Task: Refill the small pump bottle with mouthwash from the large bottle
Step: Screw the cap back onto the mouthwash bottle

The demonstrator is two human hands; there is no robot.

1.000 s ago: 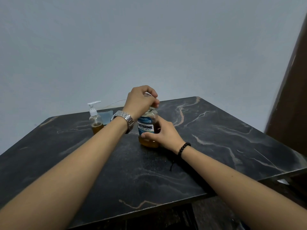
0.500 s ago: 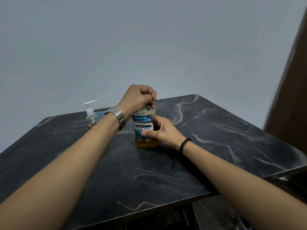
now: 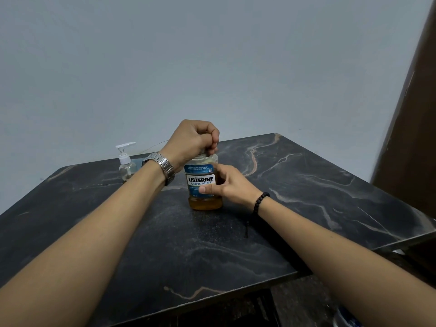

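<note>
The large mouthwash bottle [image 3: 204, 185] stands upright mid-table, with a blue and white label and amber liquid low in it. My left hand [image 3: 192, 141] curls over its top and grips the cap, which is hidden under the fingers. My right hand [image 3: 226, 185] wraps the bottle's right side, thumb across the label. The small pump bottle [image 3: 126, 165], clear with a white pump head, stands at the back left, partly behind my left forearm.
The dark marble-patterned table [image 3: 306, 190] stands against a plain grey wall. A brown panel [image 3: 410, 114] rises at the right. A thin wire [image 3: 153, 145] lies at the back edge. Beyond the table's front edge is dark floor.
My left hand has closed tighter and turned on the cap. My right hand slid a little higher on the label. The view shifted, so the pump bottle sits lower behind my forearm.
</note>
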